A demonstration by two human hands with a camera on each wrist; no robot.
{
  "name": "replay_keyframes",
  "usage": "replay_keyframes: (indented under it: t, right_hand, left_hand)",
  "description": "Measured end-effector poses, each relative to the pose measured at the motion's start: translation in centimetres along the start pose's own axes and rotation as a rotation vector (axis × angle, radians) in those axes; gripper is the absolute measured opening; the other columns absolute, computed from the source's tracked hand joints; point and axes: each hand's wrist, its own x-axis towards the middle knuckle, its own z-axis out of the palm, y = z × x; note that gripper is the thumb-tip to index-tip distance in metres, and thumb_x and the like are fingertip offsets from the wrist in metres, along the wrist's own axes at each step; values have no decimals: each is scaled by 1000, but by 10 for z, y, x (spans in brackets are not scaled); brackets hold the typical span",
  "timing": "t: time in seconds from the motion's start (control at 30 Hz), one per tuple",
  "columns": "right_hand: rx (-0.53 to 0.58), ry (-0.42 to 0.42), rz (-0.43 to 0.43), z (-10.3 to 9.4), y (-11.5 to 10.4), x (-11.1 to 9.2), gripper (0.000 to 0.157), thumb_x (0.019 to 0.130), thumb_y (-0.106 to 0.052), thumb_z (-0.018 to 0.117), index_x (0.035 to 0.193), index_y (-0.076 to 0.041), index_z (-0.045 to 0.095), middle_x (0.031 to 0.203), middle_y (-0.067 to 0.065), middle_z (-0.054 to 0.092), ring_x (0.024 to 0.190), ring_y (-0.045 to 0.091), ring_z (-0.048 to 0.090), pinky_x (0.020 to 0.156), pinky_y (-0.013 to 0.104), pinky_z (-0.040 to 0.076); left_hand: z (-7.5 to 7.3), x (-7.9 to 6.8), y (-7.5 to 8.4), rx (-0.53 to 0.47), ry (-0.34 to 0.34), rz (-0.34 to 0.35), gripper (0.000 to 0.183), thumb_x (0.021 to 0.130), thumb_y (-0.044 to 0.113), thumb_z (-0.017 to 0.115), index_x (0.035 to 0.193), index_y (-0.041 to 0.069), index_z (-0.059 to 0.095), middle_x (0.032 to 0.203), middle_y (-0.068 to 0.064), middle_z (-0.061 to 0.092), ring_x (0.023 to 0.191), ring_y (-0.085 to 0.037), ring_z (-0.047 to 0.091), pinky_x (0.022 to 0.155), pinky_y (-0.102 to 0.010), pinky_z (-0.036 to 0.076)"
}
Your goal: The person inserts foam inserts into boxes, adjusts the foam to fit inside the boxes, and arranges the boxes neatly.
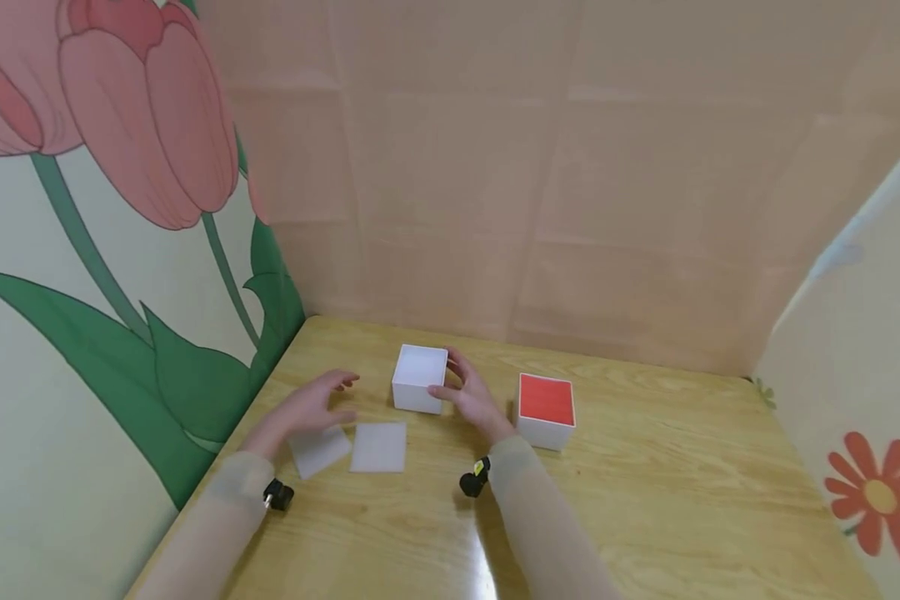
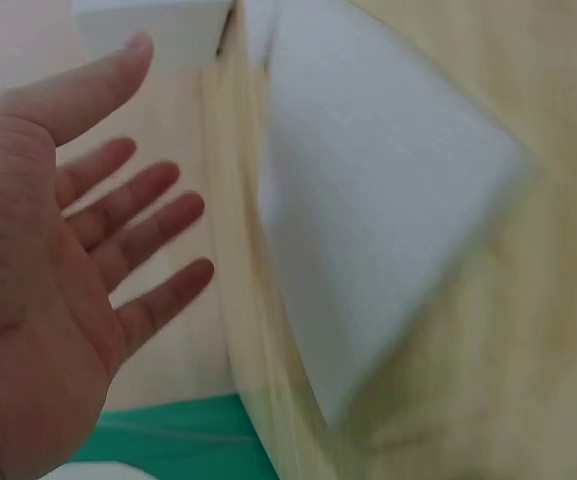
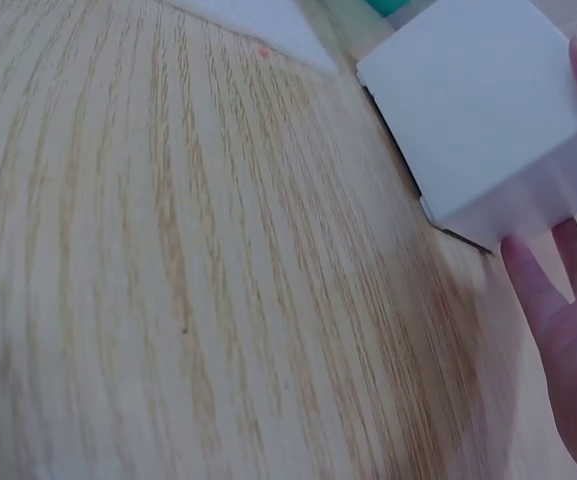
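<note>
A square white box [image 1: 418, 390] stands on the table, its inside and top looking white. My right hand [image 1: 474, 398] holds it at the right side, thumb across the front and fingers along the side and back. In the right wrist view, the fingertips [image 3: 516, 250] meet the wall of the white box [image 3: 478, 90]. My left hand [image 1: 317, 403] hovers with fingers spread and thumb apart, holding nothing. Below it lies a tilted thin white square sheet [image 1: 319, 450]; the left wrist view shows that sheet [image 2: 368, 190] beside the palm. A second white square sheet [image 1: 378, 447] lies to its right.
Right of my right hand stands another white box [image 1: 543, 433] with a red top surface [image 1: 546, 400]. The wooden table [image 1: 667, 483] meets a tan covered wall [image 1: 555, 183] behind. A wall painted with tulips [image 1: 157, 125] flanks the left, and one with a red flower [image 1: 881, 497] the right.
</note>
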Motion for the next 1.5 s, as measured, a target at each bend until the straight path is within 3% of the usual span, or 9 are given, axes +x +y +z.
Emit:
replay_keyframes:
  t: [0.27,0.57,0.9,1.5]
  right_hand:
    - [8,6,-7,6,0,6,92,93,-15,85,168,-18,32,172,5,34,157,33,34,122,52,41]
    - [28,-13,-19,11,2,9,91,94,-11,84,168,-17,32,172,6,34,157,33,33,123,52,39]
    - [23,2,10,12,-5,4,93,94,-8,83,169,-15,29,173,8,32,156,36,34,122,52,40]
    - [56,-29,14,10,-7,0,96,96,-10,81,171,-12,22,175,13,25,157,42,30,123,58,37]
  left_hand:
    - [-2,-40,-13,102,87,-85,77,90,39,87,146,-5,56,134,-23,64,122,-41,63,102,-60,53]
    - [6,-65,-8,149,105,-163,86,84,47,91,142,-8,58,135,-24,61,124,-42,61,105,-59,52]
    - [12,-71,-9,191,74,-197,98,75,58,93,139,-8,58,131,-20,58,116,-38,58,97,-56,54]
    - [11,-80,-6,216,61,-200,97,67,54,97,133,-6,61,127,-19,57,110,-36,54,92,-55,53]
